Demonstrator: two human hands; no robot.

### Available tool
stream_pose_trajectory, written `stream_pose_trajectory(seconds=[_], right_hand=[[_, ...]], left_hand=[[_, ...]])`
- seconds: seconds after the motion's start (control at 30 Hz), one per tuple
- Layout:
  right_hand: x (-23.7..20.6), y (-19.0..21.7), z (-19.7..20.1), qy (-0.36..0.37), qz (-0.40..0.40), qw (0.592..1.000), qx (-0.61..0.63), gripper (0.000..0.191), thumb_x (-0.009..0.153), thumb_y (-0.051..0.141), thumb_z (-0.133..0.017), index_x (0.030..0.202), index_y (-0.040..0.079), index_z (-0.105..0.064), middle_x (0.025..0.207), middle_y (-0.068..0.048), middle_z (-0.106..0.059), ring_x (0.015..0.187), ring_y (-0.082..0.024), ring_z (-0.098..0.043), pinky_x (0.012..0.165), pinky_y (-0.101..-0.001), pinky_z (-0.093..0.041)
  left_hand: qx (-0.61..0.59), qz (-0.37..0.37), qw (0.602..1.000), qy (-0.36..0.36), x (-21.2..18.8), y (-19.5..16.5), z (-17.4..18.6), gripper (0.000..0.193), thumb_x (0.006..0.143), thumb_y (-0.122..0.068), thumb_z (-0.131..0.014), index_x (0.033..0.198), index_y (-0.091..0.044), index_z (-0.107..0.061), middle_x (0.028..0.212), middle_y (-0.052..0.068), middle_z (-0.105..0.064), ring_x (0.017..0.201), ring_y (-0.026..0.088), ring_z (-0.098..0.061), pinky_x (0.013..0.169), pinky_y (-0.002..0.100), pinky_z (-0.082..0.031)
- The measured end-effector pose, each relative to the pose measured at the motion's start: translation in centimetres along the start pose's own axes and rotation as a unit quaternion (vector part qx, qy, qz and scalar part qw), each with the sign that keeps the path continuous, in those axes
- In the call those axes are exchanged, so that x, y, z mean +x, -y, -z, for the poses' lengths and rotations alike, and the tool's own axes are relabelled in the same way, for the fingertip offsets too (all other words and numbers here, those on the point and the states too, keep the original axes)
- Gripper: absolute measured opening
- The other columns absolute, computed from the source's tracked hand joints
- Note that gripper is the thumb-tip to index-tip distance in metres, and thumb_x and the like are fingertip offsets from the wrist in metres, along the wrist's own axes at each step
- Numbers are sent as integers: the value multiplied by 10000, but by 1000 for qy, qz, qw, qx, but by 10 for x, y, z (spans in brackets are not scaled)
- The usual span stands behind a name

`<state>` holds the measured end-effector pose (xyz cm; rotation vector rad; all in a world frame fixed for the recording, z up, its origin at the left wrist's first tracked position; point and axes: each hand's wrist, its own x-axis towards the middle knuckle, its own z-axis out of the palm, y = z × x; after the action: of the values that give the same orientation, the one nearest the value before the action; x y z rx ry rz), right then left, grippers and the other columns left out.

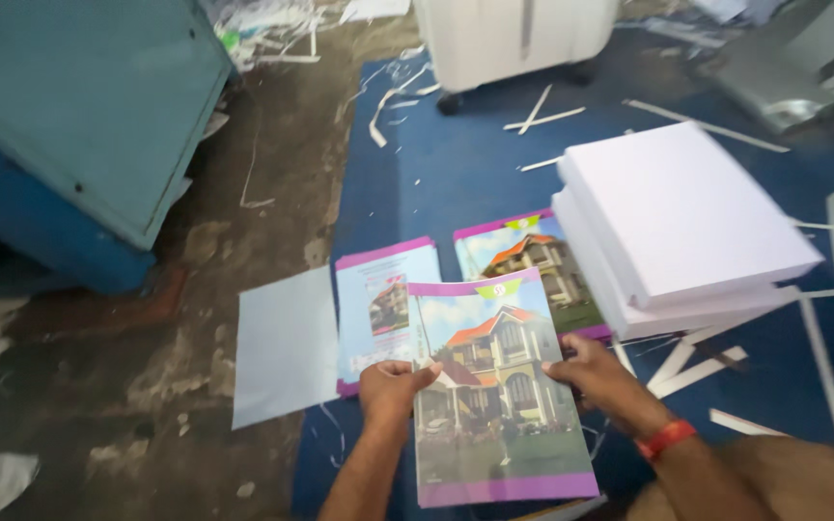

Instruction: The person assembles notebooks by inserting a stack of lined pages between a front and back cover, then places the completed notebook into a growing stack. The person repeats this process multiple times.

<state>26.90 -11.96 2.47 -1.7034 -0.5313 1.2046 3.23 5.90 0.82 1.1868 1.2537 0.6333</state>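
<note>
Both hands hold a printed cover sheet (496, 386) showing a yellow house with a purple border. My left hand (393, 389) grips its left edge. My right hand (598, 376), with a red band at the wrist, grips its right edge. Under and behind the sheet lie a light blue cover (378, 289) with a purple top strip and another house cover (523, 253). A plain pale sheet (285, 345) lies flat on the floor to the left.
Two thick stacks of white paper (678, 222) sit to the right on a blue mat (456, 164). White paper strips (544, 118) litter the mat. A teal machine (79, 106) stands at the left, a white wheeled unit (509, 39) at the top.
</note>
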Motion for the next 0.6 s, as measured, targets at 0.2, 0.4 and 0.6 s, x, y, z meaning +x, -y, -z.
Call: stream_pose_trajectory(seconds=[0.2,0.4,0.6], right_hand=[[-80,35,40,-56,58,996,33,541,853,258,-705,1320,70,-507,1049,-170,-730,864,-189,-711,614,-323,-584],[-151,41,93,-87,164,974,133,496,827,206,-720,1241,-27,-579,1000,-139,-775,864,-189,-757,674,-325,-619],[-235,22,153,-182,179,946,199,446,841,172,-715,1228,-4,-580,956,-168,-776,771,-193,-724,641,-316,-580]], left_hand=[[-44,-21,994,101,-53,-61,-26,242,687,-43,-901,781,77,-713,663,128,-729,481,143,-605,435,276,-441],[-35,-48,982,177,-102,-106,-85,228,701,-66,-876,813,60,-722,702,131,-745,530,165,-673,483,281,-519],[32,-87,963,252,-157,-139,-163,285,696,-94,-902,857,49,-715,715,116,-743,530,137,-634,476,261,-454]])
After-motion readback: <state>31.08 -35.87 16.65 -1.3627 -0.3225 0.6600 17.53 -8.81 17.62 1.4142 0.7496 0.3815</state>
